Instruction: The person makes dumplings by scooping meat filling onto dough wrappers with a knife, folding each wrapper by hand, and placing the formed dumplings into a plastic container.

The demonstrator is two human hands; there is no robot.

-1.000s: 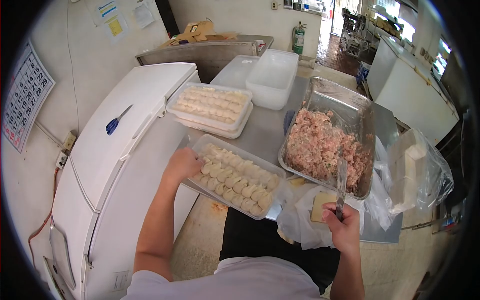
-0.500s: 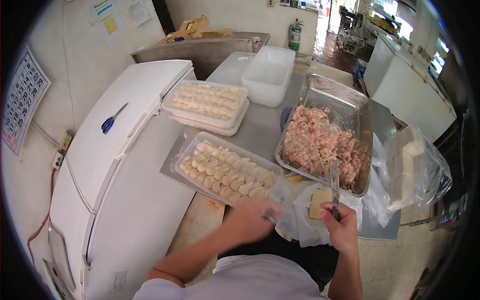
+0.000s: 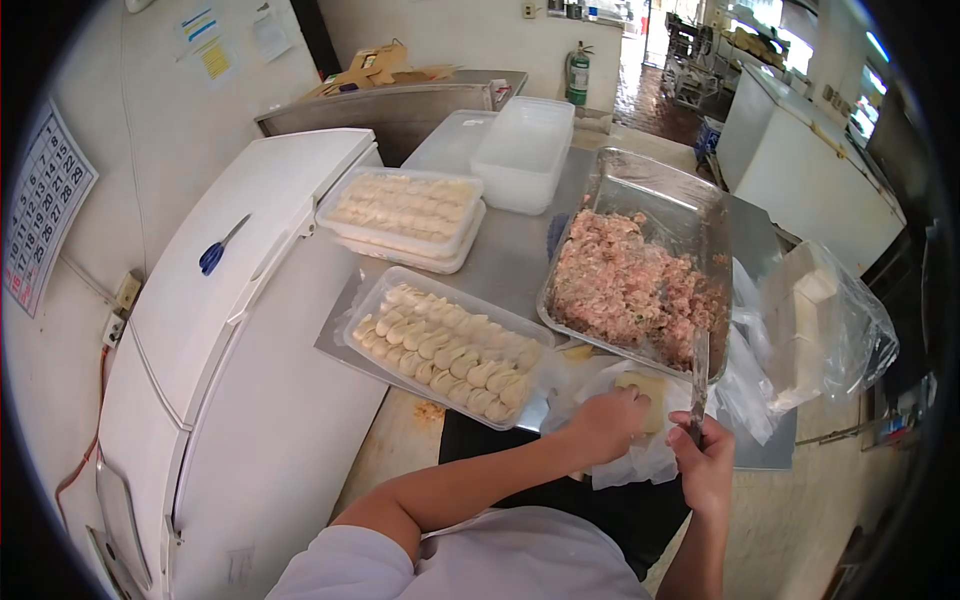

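Note:
My left hand (image 3: 608, 425) reaches across to the yellowish square dumpling wrappers (image 3: 652, 400), its fingertips closed at their near left edge. These wrappers lie on a crumpled white plastic bag (image 3: 640, 468). In my right hand (image 3: 705, 455) is a narrow metal knife (image 3: 699, 385), blade upward, close to the near corner of a metal tray (image 3: 607, 175). Pink minced meat filling (image 3: 630, 280) is heaped in that tray. To the left, a clear plastic container (image 3: 362, 338) holds rows of folded dumplings (image 3: 440, 350).
Filled, stacked containers (image 3: 400, 210) stand farther back, beside empty clear tubs (image 3: 525, 155). A bagged stack of pale wrappers (image 3: 800, 330) sits at the table's right side. Blue scissors (image 3: 222, 246) lie on the white freezer (image 3: 270, 230) at left.
My left hand has moved right, from the near end of the dumpling container to the wrappers. My right hand and the knife have shifted slightly right.

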